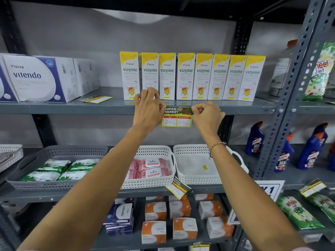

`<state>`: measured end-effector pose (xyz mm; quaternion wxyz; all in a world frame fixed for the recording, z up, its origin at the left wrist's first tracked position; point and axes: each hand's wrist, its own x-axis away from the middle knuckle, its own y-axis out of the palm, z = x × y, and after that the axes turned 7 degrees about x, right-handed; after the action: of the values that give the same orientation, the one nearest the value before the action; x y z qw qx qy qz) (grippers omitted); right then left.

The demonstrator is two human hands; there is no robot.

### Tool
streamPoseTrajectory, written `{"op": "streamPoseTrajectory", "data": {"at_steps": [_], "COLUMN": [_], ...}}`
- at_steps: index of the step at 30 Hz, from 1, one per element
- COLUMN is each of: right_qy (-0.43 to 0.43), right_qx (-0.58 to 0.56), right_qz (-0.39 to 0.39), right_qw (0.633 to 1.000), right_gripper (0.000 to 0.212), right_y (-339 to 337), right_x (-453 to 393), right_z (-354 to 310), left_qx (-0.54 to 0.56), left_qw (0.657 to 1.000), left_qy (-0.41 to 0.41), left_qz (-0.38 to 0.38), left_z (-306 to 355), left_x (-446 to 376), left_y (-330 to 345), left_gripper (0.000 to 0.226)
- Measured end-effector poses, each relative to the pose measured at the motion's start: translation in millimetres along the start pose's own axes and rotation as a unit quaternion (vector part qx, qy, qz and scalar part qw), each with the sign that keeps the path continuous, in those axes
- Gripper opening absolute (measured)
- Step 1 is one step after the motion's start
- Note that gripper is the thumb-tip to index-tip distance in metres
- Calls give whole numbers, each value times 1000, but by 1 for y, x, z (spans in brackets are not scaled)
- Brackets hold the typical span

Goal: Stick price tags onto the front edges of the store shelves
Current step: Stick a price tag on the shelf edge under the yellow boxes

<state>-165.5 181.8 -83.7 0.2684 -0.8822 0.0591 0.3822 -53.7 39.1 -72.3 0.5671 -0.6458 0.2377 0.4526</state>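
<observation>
A green, red and yellow "Super Market" price tag (176, 117) lies flat against the front edge of the upper grey shelf (72, 108), below a row of yellow Vizyme boxes (192, 77). My left hand (147, 107) pinches the tag's top left corner with its other fingers spread over the shelf lip. My right hand (207, 113) is curled and presses the tag's top right corner. Handwritten prices 200 and 100 show on the tag.
Another tag (96, 99) lies flat on the upper shelf beside white Vitendo boxes (41, 78). One tag (178, 187) hangs from the middle shelf edge below two white baskets (155, 183). A grey basket (54, 153) holds green packs. Blue bottles (310, 147) stand right.
</observation>
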Motion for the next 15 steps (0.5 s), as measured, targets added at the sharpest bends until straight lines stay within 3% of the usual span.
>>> {"op": "streamPoseTrajectory", "data": {"at_steps": [15], "right_qy": [3], "right_qx": [22], "right_qz": [-13], "right_qw": [1000], "right_gripper": [15], "right_y": [2], "right_x": [-3], "right_z": [1], "left_qx": [19], "left_qw": [1000], "left_qy": [-4], "left_qz": [-10], "left_z": [-3], "left_x": [3], "left_y": [4], "left_gripper": [23]}}
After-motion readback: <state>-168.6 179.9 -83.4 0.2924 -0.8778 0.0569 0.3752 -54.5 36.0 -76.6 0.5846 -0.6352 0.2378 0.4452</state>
